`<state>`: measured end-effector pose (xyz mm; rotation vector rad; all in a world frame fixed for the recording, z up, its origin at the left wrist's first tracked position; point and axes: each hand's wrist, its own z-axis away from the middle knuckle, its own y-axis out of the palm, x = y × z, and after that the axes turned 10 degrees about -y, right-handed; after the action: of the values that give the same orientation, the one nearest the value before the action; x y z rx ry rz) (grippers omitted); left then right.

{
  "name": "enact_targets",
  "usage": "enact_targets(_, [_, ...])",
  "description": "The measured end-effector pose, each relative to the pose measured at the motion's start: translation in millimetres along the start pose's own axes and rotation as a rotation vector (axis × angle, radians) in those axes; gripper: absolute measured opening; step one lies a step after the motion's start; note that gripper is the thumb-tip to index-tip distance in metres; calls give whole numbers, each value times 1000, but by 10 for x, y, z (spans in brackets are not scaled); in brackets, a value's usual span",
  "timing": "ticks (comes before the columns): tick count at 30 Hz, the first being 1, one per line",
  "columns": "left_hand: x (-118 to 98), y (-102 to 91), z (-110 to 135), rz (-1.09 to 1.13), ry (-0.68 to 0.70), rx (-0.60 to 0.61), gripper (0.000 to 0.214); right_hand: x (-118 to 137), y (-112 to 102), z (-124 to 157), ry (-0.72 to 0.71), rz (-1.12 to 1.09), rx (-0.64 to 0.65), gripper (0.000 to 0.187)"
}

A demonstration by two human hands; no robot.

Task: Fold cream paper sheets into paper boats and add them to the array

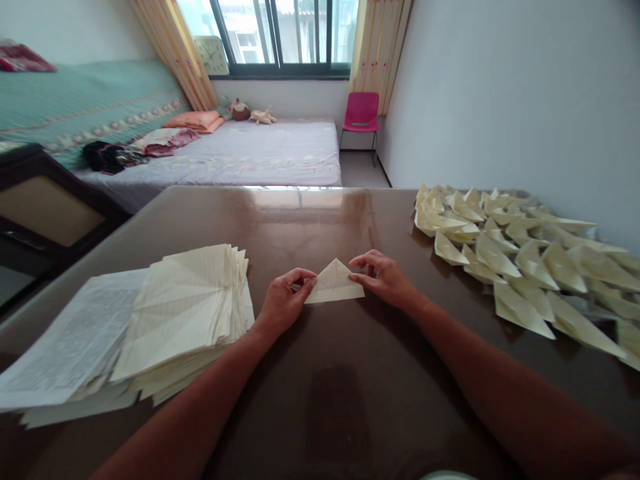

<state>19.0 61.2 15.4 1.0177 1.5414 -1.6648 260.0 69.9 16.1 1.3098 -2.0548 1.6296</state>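
A sheet of cream paper (334, 283), folded to a triangular peak with a flat strip along its bottom, is held just over the brown table in front of me. My left hand (290, 297) pinches its left edge between thumb and fingers. At the right edge, my right hand (383, 277) has its thumb and curled index finger on the paper. On the left lies a stack of creased cream sheets (175, 307), partly covering printed white sheets (85, 333). To the right is a large heap of folded paper boats (520, 257), several of them overlapping.
The glossy brown table (300, 387) reaches forward to a bed (280, 153). A pink chair (362, 115) stands beyond it by the right wall. A dark cabinet (50, 207) is at the left. The rim of a pale round object (449, 475) shows at the bottom edge.
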Motion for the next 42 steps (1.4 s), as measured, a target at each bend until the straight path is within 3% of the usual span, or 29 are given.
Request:
enact_targets(2, [-29, 19, 29, -27, 12, 31, 22, 102, 19, 6, -127, 114, -73, 44])
enact_targets(5, [-50, 65, 79, -59, 51, 57, 19, 236, 78, 34, -240, 115, 6, 47])
enact_targets(9, [-35, 108, 116, 13, 53, 87, 16, 272, 157, 69, -158, -99, 47, 26])
enact_targets(13, [-17, 127, 122, 13, 58, 113, 13, 231, 170, 65, -72, -248, 53, 20])
enact_targets(23, [-52, 142, 126, -289, 360, -46, 18, 232, 168, 43, 57, -335, 36, 21])
enact_targets(31, [-44, 129, 142, -206, 227, 59, 22, 232, 173, 41, 84, -352, 19, 20])
enact_targets(34, [-67, 116, 148, -215, 202, 67, 23, 231, 173, 46, 8, -327, 18, 22])
enact_targets(38, [-97, 111, 173, -319, 229, 68, 22, 253, 164, 55, -191, -127, 32, 16])
enact_targets(42, [-90, 133, 194, -389, 230, 69, 24, 273, 153, 56, -246, -18, 111, 18])
